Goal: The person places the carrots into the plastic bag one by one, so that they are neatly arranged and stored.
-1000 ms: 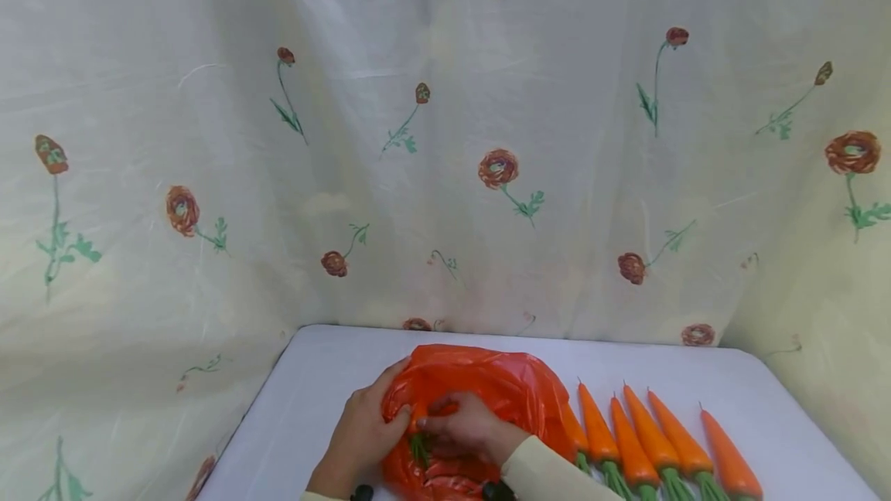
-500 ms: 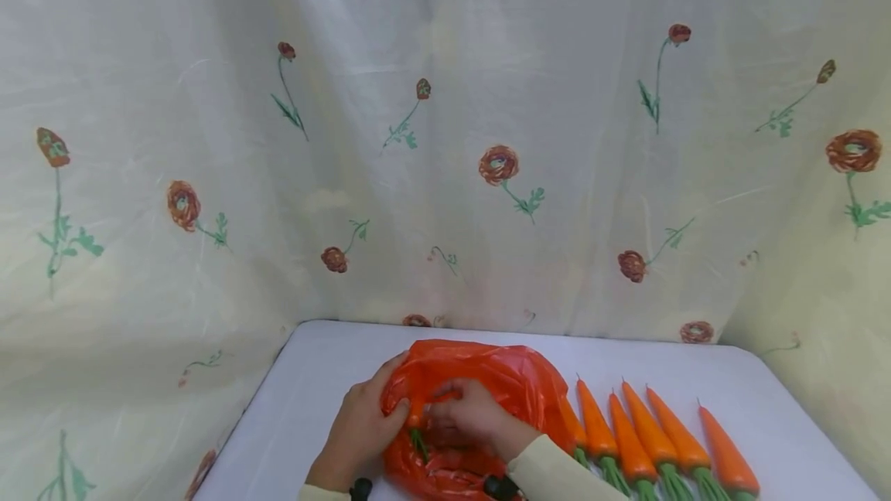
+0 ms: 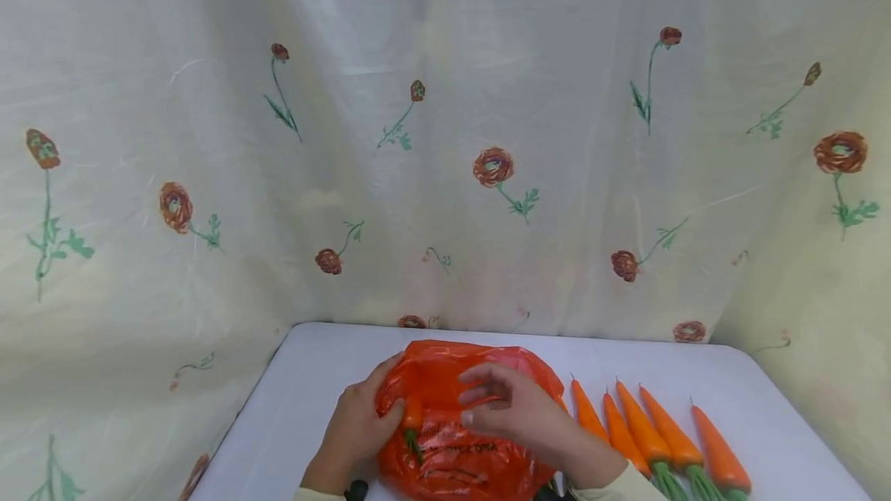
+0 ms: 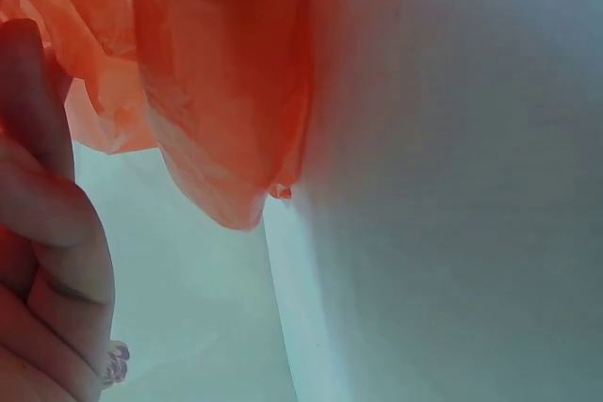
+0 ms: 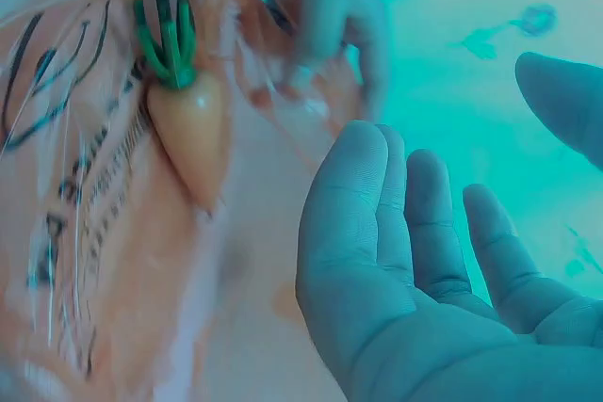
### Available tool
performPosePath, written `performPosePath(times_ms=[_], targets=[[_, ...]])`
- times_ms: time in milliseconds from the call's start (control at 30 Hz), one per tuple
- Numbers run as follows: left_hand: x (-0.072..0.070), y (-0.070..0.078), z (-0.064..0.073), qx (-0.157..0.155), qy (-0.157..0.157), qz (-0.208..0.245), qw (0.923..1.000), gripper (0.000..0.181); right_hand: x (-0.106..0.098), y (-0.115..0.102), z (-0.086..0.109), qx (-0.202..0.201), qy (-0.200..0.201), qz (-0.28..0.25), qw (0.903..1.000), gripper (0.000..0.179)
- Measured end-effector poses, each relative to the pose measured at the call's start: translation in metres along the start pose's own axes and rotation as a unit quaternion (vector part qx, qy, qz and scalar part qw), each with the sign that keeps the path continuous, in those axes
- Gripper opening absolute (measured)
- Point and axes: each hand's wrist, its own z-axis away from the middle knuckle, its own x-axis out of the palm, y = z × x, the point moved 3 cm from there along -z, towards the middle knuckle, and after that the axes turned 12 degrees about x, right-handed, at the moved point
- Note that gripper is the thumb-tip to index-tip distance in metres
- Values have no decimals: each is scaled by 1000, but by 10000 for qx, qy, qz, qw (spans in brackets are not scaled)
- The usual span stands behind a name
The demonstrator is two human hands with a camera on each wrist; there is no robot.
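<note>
From here, most fingers of the left hand (image 3: 356,417) hide behind the red bag (image 3: 445,482), its lettering (image 3: 468,448) too creased to read. The right arm (image 3: 588,454) blocks the near ends of some carrots (image 3: 622,431); other carrots' green tops (image 3: 670,482) run off the head view's bottom edge. In the right wrist view, the left hand blurs.

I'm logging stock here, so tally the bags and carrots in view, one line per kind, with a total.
Red bag: 1
Carrots: 6 plainly visible, five on the table and one in the opening of the red bag
Total: 7; the right arm or the red bag may hide more carrots.
</note>
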Motion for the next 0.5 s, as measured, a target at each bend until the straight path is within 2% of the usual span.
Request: performPosePath(times_ms=[333, 500], targets=[[-2, 0, 2, -74, 99, 248, 9996, 74, -60, 19, 71, 222, 415, -142, 9988, 60], [-3, 0, 2, -63, 134, 212, 9997, 73, -93, 38, 97, 101, 634, 234, 9977, 61]])
